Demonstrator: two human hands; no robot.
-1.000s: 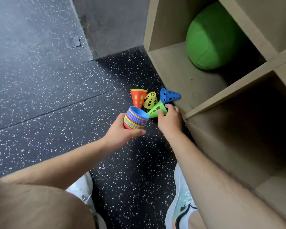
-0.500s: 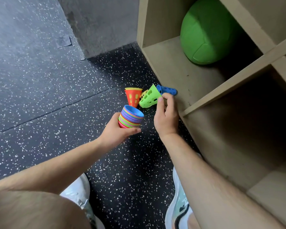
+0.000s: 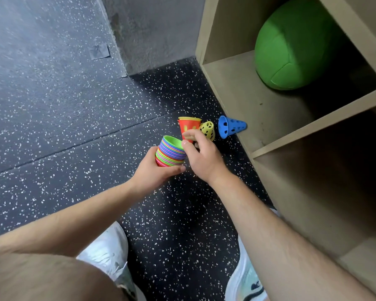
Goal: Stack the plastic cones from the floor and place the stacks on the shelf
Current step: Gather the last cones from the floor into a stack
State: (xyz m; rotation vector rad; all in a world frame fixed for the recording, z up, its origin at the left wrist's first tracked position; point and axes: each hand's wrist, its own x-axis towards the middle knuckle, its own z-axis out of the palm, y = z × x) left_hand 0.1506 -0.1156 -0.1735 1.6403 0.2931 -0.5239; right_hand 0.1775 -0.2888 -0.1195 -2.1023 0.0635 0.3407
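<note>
The left hand (image 3: pixel 155 170) is holding the cone stack (image 3: pixel 169 157), a green cone (image 3: pixel 172 141) sitting inside on top. The right hand (image 3: pixel 204 158) is touching its rim; I cannot tell if it is pinching. At 1 o'clock, a green ball (image 3: pixel 291 46) is sitting in the shelf (image 3: pixel 237 88).

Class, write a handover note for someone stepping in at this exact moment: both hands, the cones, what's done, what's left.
Left hand: grip around the cone stack, green cone on top.
Right hand: fingertips at the stack's top rim; pinching or not, unclear.
Floor: red cone wide end up, yellow cone and blue cone on their sides by the shelf.
Done: many cones stacked.
To do: add those three, set the stack on the shelf.
</note>
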